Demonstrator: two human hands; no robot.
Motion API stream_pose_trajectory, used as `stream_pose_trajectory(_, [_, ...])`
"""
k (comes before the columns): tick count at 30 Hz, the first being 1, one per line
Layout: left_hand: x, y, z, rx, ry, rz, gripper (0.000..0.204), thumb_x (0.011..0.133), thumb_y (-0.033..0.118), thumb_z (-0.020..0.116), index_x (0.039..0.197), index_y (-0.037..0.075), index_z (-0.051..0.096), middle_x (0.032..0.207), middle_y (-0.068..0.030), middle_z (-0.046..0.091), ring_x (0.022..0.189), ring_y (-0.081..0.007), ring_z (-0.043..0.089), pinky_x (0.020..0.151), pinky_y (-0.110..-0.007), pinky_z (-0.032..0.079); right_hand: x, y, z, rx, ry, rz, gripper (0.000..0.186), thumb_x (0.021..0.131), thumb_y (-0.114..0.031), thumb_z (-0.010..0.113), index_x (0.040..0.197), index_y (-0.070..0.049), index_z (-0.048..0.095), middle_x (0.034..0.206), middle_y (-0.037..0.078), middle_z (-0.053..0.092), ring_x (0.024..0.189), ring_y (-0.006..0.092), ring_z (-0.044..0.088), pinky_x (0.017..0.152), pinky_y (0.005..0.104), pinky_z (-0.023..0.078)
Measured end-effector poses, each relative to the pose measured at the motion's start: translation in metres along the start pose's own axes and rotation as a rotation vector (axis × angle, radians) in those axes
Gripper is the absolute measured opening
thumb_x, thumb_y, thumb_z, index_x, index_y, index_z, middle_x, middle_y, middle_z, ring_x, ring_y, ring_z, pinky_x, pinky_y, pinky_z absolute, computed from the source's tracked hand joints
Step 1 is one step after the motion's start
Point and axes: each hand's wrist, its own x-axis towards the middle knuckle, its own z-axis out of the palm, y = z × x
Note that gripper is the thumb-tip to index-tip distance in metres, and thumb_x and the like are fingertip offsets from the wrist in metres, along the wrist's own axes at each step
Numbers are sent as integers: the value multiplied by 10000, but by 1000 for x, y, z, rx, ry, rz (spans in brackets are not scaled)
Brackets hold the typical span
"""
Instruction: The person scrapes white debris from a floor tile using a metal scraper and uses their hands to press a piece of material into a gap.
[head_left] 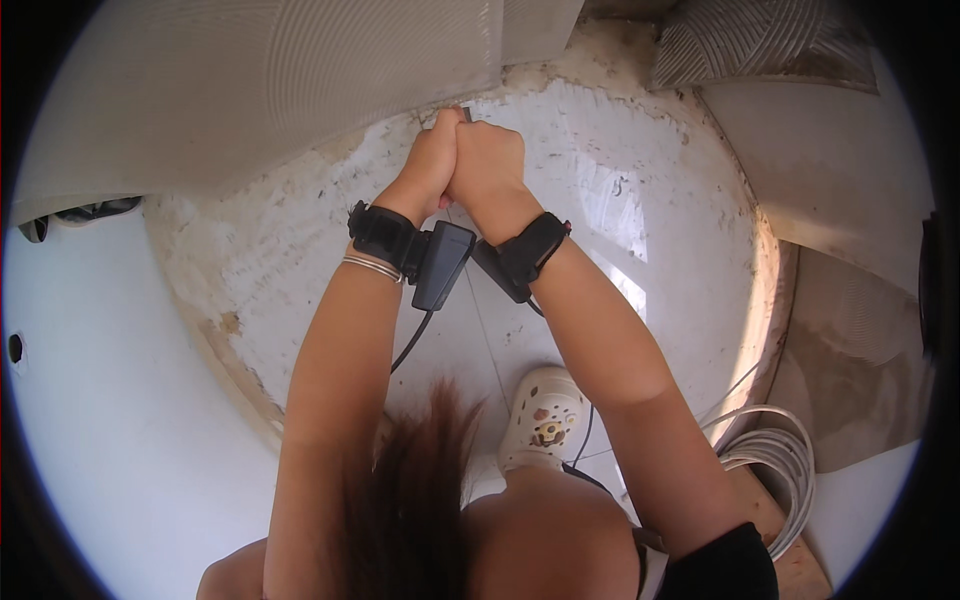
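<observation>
My left hand (430, 165) and my right hand (491, 163) are pressed together, fingers closed, above the dusty white tiled floor (560, 265). Between them, a small dark tip (466, 114) sticks out at the far side; the rest of what they grip is hidden by my fingers. Close ahead of my hands is the lower edge of a grey wall (330, 90) with combed, curved ridges. A black strap with a dark box (444, 265) sits on my left wrist, and a second black strap (535, 247) wraps my right wrist.
Below my arms, my foot wears a cream clog (546, 412). A coil of pale cable or hose (790, 470) lies at the lower right. Black cord runs from the wrist box. A ridged grey panel (765, 45) stands at the far right, and a white surface (110, 400) fills the left.
</observation>
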Motion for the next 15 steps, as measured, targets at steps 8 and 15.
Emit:
stream_pose_trajectory(8, [-29,-36,9,95,-15,48,572,800,521,340,644,-7,496,491,-62,444,319,-138,375,263,-283,251,-40,4,16,20,-58,42,423,579,-187,640,948,-13,528,582,60,594,568,186,602,470,290,439])
stream_pose_trajectory(15, [4,4,-12,110,7,91,562,805,503,334,653,-12,497,495,-78,454,331,-157,390,265,-295,252,9,-5,15,52,180,-12,90,586,-163,605,588,-77,582,563,71,586,531,216,589,463,314,436])
